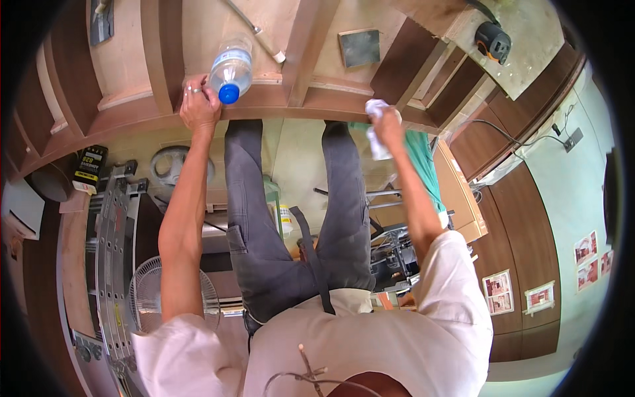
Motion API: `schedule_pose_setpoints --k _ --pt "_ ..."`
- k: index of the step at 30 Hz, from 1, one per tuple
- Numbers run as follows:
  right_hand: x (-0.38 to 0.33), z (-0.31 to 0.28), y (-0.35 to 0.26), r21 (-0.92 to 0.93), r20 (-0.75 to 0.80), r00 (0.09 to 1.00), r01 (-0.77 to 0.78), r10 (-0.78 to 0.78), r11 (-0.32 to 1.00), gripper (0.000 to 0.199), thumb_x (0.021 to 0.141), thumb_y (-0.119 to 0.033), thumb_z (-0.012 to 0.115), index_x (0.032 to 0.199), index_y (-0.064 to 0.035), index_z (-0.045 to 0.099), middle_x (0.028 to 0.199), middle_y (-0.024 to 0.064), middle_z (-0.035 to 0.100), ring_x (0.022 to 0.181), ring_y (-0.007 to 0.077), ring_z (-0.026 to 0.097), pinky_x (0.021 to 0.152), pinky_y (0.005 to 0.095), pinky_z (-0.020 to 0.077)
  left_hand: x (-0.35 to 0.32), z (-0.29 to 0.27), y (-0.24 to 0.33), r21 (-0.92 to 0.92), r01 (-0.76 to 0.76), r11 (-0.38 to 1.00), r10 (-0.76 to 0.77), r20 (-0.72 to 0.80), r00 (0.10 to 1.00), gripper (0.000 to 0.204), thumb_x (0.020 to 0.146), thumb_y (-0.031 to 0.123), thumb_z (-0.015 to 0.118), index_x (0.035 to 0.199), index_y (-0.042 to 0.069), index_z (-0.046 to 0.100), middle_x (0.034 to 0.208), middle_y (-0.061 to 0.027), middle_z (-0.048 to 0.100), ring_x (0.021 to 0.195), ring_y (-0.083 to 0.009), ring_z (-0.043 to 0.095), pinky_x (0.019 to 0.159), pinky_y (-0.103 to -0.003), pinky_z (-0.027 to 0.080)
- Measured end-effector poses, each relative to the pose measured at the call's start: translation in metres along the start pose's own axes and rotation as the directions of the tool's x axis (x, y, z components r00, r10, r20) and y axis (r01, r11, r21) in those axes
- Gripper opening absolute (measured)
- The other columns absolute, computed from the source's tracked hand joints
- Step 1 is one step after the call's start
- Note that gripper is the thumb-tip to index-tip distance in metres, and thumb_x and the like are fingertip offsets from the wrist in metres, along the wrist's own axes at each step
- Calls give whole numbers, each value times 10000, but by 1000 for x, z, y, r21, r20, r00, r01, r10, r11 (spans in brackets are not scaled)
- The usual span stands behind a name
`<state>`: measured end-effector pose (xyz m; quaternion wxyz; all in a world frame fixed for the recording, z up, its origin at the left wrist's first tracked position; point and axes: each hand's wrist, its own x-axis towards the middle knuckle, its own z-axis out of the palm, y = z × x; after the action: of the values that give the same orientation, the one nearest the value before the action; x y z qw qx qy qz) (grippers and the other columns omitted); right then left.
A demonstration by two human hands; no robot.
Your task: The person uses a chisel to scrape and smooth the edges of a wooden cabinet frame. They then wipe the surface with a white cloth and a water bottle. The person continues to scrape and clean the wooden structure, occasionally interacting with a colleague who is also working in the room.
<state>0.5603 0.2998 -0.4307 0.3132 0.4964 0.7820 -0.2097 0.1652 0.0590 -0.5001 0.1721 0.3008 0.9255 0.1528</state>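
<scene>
While the wooden frame (264, 106) is viewed from above, the left hand (198, 106) is seen resting on its curved front edge, fingers bent over the wood and grasping nothing; 2 rings are visible on the fingers. A clear plastic bottle (231, 69) with a blue cap (229, 93) is shown lying tilted on the frame just beside that hand, the cap close to the fingertips, though whether they touch cannot be told. The right hand (387, 126) is clenched around a crumpled white cloth (377, 129), which is held against the same front edge, well apart from the bottle. Between the 2 forearms, the person's legs in grey trousers (291, 225) are seen hanging below the frame. Further back on the frame, a dark square pad (360, 46) is laid flat, and a black power tool (493, 41) is set on a pale board at the upper right. An aluminium ladder (116, 264) and a fan (149, 298) are seen below at the left.
</scene>
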Motion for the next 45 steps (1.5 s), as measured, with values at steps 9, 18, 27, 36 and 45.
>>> schedule_pose_setpoints --k 9,18,27,36,45 --pt "-40 49 9 392 -395 916 94 74 915 469 807 13 644 1266 -81 638 1119 193 573 1063 378 564 942 442 453 4 -4 4 -12 -32 999 32 -6 999 361 816 317 674 1132 155 605 1058 -90 661 975 -344 646 766 -457 526" --pt "-49 53 -68 435 -385 921 130 54 891 534 771 66 625 1279 -100 628 1120 164 557 1082 360 552 958 465 447 -7 -1 -5 48 35 998 -36 2 999 477 687 201 617 1156 130 566 958 -185 654 893 -452 624 731 -535 494" --pt "-44 51 -45 500 -335 903 -73 270 863 513 793 22 605 1296 -77 628 1094 166 560 1017 349 558 900 431 452 -10 -3 -7 54 89 995 -89 -3 996 502 654 180 650 1142 114 550 979 -188 635 911 -455 608 753 -533 485" --pt "-24 22 -80 519 177 970 -236 167 822 441 814 -60 654 1250 -121 645 1115 176 562 1054 377 579 891 464 487 -14 3 -23 118 116 986 -122 44 992 480 665 204 627 1130 110 555 983 -195 642 901 -456 611 745 -540 486" --pt "-18 9 -45 358 -72 965 259 -251 897 496 783 5 609 1239 -180 669 1084 143 564 1063 319 570 922 447 490 -6 -4 -4 79 23 997 -27 44 999 400 733 254 669 1080 98 548 990 -136 624 926 -398 623 719 -512 505"
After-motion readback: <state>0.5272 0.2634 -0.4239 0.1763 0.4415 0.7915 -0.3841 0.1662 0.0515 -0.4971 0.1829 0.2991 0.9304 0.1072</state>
